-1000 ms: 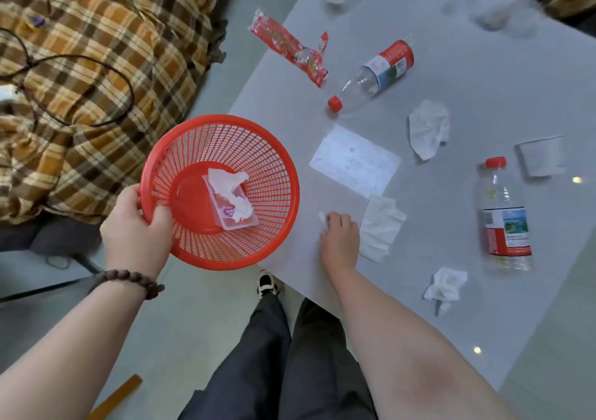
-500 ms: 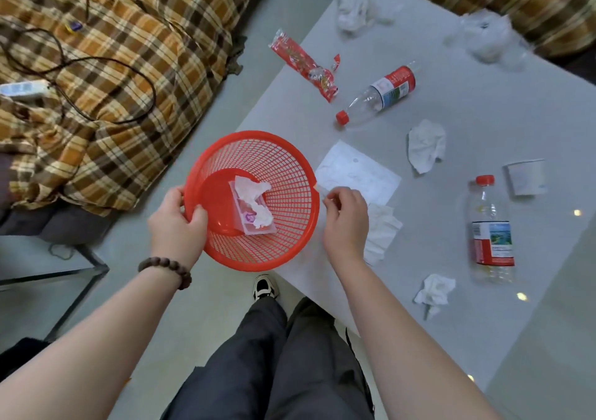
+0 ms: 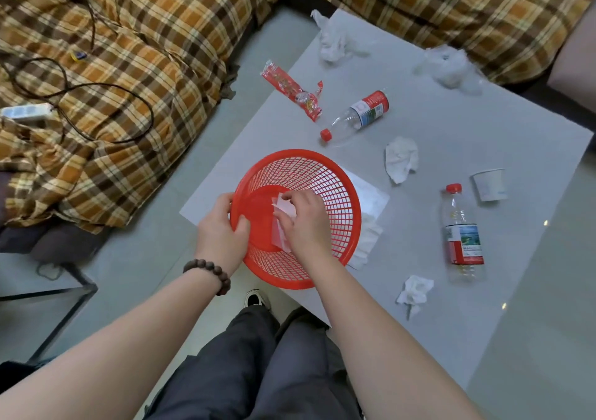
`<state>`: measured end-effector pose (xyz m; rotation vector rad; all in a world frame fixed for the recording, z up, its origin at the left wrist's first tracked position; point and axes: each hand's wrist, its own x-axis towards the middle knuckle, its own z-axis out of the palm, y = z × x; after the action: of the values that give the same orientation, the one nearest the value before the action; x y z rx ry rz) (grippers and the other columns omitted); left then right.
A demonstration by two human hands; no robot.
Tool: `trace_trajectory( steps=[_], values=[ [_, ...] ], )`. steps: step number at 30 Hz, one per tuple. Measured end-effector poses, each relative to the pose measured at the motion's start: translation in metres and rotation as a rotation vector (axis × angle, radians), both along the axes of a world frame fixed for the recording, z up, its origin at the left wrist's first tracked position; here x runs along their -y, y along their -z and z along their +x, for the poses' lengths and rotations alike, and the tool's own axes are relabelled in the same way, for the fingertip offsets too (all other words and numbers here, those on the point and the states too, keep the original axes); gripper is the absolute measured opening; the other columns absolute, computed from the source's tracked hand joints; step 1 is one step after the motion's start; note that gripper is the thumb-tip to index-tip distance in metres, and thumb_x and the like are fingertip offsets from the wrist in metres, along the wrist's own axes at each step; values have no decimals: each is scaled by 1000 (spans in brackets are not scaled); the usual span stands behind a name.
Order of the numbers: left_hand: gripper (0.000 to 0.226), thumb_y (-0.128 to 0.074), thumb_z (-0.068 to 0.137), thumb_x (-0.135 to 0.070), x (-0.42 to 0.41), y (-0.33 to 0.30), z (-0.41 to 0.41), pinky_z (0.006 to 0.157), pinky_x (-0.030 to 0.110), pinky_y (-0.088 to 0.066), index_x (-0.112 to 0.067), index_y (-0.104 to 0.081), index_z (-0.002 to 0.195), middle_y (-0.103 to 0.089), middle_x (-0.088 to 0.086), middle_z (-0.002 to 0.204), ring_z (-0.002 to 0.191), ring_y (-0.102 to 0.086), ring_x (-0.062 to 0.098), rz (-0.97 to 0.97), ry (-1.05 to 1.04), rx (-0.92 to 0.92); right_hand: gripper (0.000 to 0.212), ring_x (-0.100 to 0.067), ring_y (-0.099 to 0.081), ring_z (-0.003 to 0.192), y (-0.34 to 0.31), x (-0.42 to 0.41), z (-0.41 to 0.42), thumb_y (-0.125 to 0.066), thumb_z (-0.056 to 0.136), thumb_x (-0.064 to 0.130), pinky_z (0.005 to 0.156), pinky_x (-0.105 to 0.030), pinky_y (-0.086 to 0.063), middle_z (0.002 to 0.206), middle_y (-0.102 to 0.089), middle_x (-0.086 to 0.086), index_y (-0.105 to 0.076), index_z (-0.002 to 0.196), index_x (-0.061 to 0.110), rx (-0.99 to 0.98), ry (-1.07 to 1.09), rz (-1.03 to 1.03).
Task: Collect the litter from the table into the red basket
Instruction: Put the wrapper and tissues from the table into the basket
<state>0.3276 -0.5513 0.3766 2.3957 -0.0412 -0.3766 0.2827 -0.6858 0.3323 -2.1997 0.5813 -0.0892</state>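
My left hand [image 3: 222, 229] grips the rim of the red mesh basket [image 3: 335, 190], held over the table's near left corner. My right hand [image 3: 306, 223] reaches inside the basket and pinches a small white scrap of paper [image 3: 285, 205] above the litter lying there. On the grey table [image 3: 451, 123] lie a flat white sheet [image 3: 371, 197], a tissue [image 3: 366, 245] partly under the basket, a crumpled tissue [image 3: 401, 158], another small tissue [image 3: 414, 292], two plastic bottles [image 3: 358, 116] [image 3: 462, 236], a red wrapper [image 3: 292, 92] and a paper cup [image 3: 490, 184].
More crumpled tissue [image 3: 332, 41] and a clear plastic bag [image 3: 448, 65] lie at the table's far edge. Plaid-covered sofas [image 3: 113, 65] flank the table at left and back, with a black cable [image 3: 96, 87] on the left one. My legs [image 3: 258, 371] stand at the table's near edge.
My right hand lifted the small white scrap off the table and carried it left into the basket. My left hand brought the basket rightward over the table corner.
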Motion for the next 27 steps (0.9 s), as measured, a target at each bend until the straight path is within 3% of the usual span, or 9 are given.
trace_trajectory(
  steps=[4, 7, 10, 12, 15, 18, 22, 27],
  values=[
    [26, -52, 92, -10, 3, 0, 5, 51, 5, -34, -20, -61, 114, -55, -19, 79, 66, -51, -4, 59, -52, 22, 27, -13, -44, 103, 6, 27, -27, -57, 90, 32, 83, -24, -40, 112, -55, -1, -56, 112, 18, 152, 142, -112],
    [26, -53, 91, -9, 3, 1, 11, 63, 22, -39, -14, -62, 114, -59, -5, 86, 73, -56, 16, 96, -76, 50, 26, -16, -44, 103, 32, 53, -49, -50, 91, 34, 84, -27, -39, 111, -55, -4, -53, 111, 17, 172, 285, -227],
    [23, -53, 90, -10, 3, 5, 17, 73, 31, -41, -15, -62, 112, -61, -1, 90, 82, -58, 23, 106, -92, 62, 37, -28, -45, 118, 78, 78, -69, -59, 88, 28, 96, -40, -40, 128, -51, -10, -55, 122, 15, -145, 285, -224],
    [24, -53, 92, -13, 2, 8, 18, 67, 30, -44, -19, -60, 115, -60, -7, 85, 76, -59, 19, 119, -94, 52, 47, -31, -34, 130, 110, 89, -79, -60, 87, 28, 105, -42, -34, 143, -39, -11, -49, 132, 17, -370, 184, -183],
    [24, -53, 95, -17, -1, 12, 19, 63, 28, -49, -23, -57, 118, -60, -12, 83, 73, -59, 5, 121, -82, 24, 60, -33, -24, 137, 146, 94, -87, -60, 84, 27, 110, -41, -29, 153, -25, -11, -40, 140, 23, -559, 21, -215],
    [21, -53, 97, -21, -2, 14, 19, 58, 24, -47, -25, -56, 118, -59, -17, 83, 73, -60, 2, 117, -64, 36, 58, -32, -28, 133, 164, 89, -91, -61, 85, 24, 105, -39, -33, 151, -31, -9, -41, 139, 23, -601, -20, -302],
    [26, -53, 98, -23, 3, 15, 20, 56, 23, -47, -20, -55, 124, -63, -6, 89, 74, -62, 5, 95, -68, 26, 26, -32, -42, 110, 168, 86, -97, -58, 84, 13, 82, -37, -41, 126, -52, -9, -61, 110, 15, -474, 23, -335],
    [19, -54, 96, -18, 6, 12, 16, 66, 30, -51, -32, -51, 108, -58, -20, 83, 71, -60, 7, 70, -53, 42, 21, -28, -44, 106, 146, 86, -92, -52, 92, 20, 77, -32, -39, 114, -59, -8, -68, 96, 8, -370, 232, -86]
  ],
)
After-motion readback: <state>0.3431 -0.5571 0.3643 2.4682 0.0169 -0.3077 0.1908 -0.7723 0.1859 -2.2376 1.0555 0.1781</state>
